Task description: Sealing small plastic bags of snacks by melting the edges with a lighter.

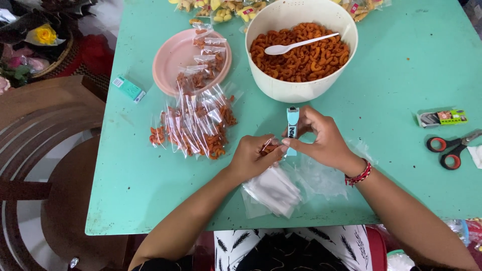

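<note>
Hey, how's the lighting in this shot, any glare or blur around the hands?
Head view: soft, even light on the green table, faint shadows only; small glints on the filled plastic packets; left hand and right hand fairly sharp; table edges bow slightly from the wide lens.

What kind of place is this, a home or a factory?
Probably a home, used for small snack packing. A turquoise table holds a white bowl of orange curled snacks and many small filled bags. A wooden chair and flowers stand beside it.
</note>
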